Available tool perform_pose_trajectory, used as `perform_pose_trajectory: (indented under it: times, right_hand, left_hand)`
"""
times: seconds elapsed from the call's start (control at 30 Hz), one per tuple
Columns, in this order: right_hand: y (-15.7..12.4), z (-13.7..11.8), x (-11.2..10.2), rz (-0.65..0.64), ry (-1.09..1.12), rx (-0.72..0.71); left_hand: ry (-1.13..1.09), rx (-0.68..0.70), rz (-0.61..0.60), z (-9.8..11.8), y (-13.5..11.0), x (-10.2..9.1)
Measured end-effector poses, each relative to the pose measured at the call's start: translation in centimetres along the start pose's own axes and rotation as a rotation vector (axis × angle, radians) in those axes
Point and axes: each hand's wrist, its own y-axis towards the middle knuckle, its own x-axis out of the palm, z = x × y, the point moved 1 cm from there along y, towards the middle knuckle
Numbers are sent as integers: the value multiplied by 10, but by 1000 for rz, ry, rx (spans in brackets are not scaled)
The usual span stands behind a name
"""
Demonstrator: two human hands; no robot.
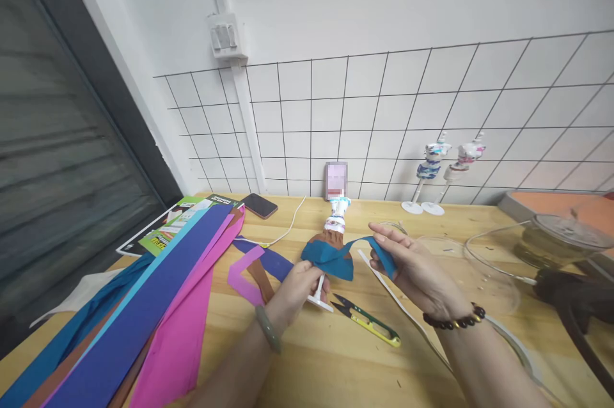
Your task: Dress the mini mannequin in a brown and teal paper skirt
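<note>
Blue strip (336, 262) pinched by right hand (407, 261), draped on tilted mannequin (338, 221); stand (320, 286) gripped by left hand (291, 290) over tabletop (336, 366). Folds could be skewed if strip is pulled too hard.

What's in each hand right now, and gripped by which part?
The left hand holds the small dress form low down, at its white stem; the right hand pinches the teal strip near its loose end.
</note>
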Motion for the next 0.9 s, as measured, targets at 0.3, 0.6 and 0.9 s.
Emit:
perform_pose_trajectory:
  times: [0.3,0.6,0.9]
  right_hand:
    - [-1,-1,1,-16,-33,-41]
    - [-14,-3,-18,-186,-477,59]
    - [-11,15,-41,-46,-625,-44]
  left_hand:
    - [-26,-9,-35,-4,2,3]
    - [-43,156,-22,7,-1,1]
    - [99,276,35,7,-1,-2]
